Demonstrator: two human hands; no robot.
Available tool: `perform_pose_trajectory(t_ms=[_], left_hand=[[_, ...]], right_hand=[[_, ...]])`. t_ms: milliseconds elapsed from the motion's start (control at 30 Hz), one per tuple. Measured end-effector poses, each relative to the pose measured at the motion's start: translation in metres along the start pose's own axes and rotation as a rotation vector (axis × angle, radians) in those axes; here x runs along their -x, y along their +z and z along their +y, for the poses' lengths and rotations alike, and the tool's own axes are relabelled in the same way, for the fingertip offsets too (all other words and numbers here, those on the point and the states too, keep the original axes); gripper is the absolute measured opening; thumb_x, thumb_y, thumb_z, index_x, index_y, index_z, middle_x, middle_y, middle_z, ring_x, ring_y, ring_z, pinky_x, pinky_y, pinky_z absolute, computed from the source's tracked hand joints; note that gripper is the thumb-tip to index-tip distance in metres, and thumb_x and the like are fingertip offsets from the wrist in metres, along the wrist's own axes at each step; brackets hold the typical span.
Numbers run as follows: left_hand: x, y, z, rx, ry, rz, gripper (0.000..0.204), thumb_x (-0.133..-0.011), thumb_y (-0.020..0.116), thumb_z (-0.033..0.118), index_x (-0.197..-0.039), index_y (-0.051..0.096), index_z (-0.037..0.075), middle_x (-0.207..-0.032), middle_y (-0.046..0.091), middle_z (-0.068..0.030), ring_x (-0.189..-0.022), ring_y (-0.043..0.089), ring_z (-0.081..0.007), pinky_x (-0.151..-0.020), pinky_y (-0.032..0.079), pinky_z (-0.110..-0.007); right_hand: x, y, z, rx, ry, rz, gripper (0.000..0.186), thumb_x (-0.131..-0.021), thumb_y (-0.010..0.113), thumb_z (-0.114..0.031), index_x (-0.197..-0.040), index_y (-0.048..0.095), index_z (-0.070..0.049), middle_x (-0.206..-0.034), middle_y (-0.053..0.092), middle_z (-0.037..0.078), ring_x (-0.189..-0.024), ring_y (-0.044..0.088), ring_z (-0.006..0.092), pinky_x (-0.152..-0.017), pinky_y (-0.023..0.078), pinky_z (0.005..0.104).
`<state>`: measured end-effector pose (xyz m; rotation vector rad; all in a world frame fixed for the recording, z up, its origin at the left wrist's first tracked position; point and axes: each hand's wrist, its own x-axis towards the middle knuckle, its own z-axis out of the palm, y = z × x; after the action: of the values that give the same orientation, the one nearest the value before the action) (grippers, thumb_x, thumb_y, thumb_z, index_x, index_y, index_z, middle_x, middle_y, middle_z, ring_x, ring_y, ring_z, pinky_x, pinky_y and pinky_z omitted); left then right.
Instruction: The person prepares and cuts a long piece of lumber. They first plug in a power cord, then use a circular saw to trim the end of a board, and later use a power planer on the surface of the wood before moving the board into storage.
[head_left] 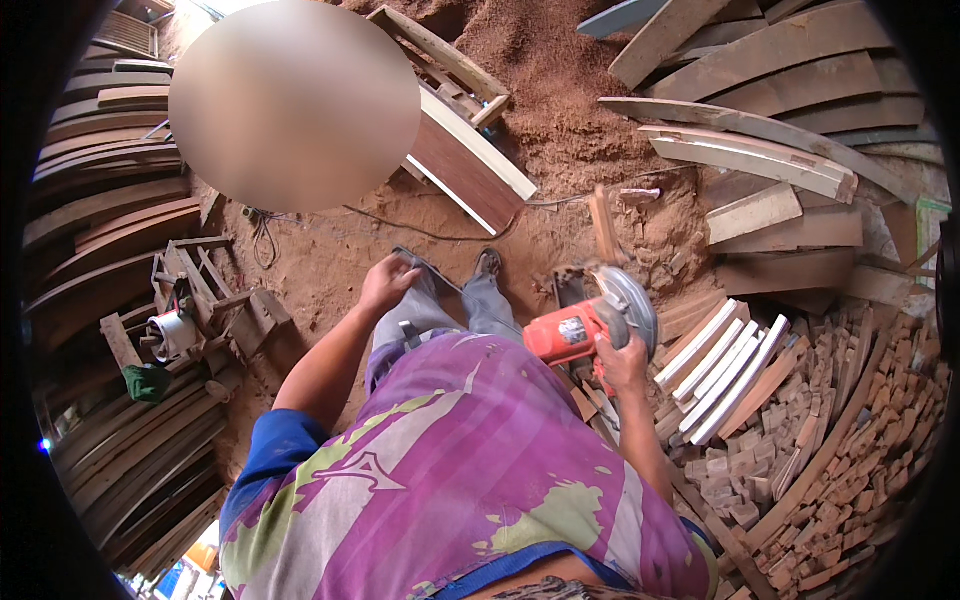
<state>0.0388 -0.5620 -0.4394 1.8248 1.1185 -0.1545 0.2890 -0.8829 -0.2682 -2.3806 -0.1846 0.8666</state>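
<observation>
My right hand (624, 362) is wrapped round the dark handle of a red circular saw (562, 336), held off the ground at my right side. Its round grey blade guard (630, 300) points away from me, and a dark metal base plate shows beside it. In front of my left thigh hangs my left hand (388, 283), its fingers curled in. Whether anything sits inside those fingers is hidden. My grey trousers and dark shoes (487, 264) show below the hands.
Short white-faced strips (724, 372) lie over small wood offcuts (850, 470) at the right. Boards (780, 95) are piled far right, planks (110, 230) along the left. A brown panel (465, 165) and dark cord (430, 232) lie ahead. A blurred patch covers the upper left.
</observation>
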Motion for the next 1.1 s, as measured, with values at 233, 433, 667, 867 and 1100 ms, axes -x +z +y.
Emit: perform_pose_trajectory(t_ms=[233, 433, 667, 867, 1100], left_hand=[[-0.038, 0.042, 0.135, -0.209, 0.547, 0.069, 0.047, -0.067, 0.079, 0.032, -0.103, 0.062, 0.007, -0.105, 0.059, -0.0138, -0.103, 0.055, -0.0325, -0.090, 0.046, -0.041], [-0.056, 0.061, 0.163, -0.200, 0.664, 0.203, 0.070, -0.063, 0.081, 0.036, -0.124, 0.056, 0.014, -0.117, 0.055, -0.0081, -0.113, 0.048, -0.0295, -0.096, 0.041, -0.042], [-0.074, 0.066, 0.147, -0.268, 0.528, 0.199, 0.049, -0.064, 0.072, 0.025, -0.110, 0.062, 0.013, -0.105, 0.058, -0.0086, -0.104, 0.051, -0.0306, -0.090, 0.045, -0.041], [-0.075, 0.059, 0.139, -0.234, 0.521, 0.283, 0.043, -0.066, 0.070, 0.025, -0.107, 0.063, 0.015, -0.103, 0.058, -0.0042, -0.103, 0.051, -0.0261, -0.086, 0.043, -0.039], [-0.075, 0.058, 0.135, -0.203, 0.518, 0.310, 0.042, -0.066, 0.071, 0.026, -0.105, 0.063, 0.016, -0.100, 0.058, -0.0026, -0.103, 0.051, -0.0229, -0.086, 0.039, -0.039]], right_hand=[[-0.025, 0.016, -0.032, -0.121, -0.401, -0.170, 0.038, -0.079, 0.069, -0.026, -0.106, 0.064, 0.001, -0.088, 0.068, 0.021, -0.085, 0.067, 0.0347, -0.074, 0.051, 0.0392], [-0.043, 0.028, -0.064, 0.014, -0.537, -0.215, 0.052, -0.082, 0.070, -0.042, -0.112, 0.061, -0.001, -0.088, 0.068, 0.023, -0.085, 0.067, 0.0392, -0.072, 0.052, 0.0429], [-0.046, 0.047, -0.095, 0.184, -0.624, -0.169, 0.056, -0.079, 0.072, -0.046, -0.113, 0.061, -0.003, -0.088, 0.068, 0.022, -0.085, 0.066, 0.0397, -0.073, 0.052, 0.0454], [-0.052, 0.058, -0.116, 0.267, -0.579, -0.165, 0.042, -0.074, 0.074, -0.021, -0.110, 0.063, -0.003, -0.091, 0.068, 0.023, -0.088, 0.067, 0.0375, -0.076, 0.053, 0.0426], [-0.046, 0.060, -0.124, 0.268, -0.531, -0.158, 0.043, -0.073, 0.072, -0.013, -0.113, 0.063, -0.001, -0.094, 0.069, 0.021, -0.091, 0.069, 0.0316, -0.080, 0.053, 0.0377]])
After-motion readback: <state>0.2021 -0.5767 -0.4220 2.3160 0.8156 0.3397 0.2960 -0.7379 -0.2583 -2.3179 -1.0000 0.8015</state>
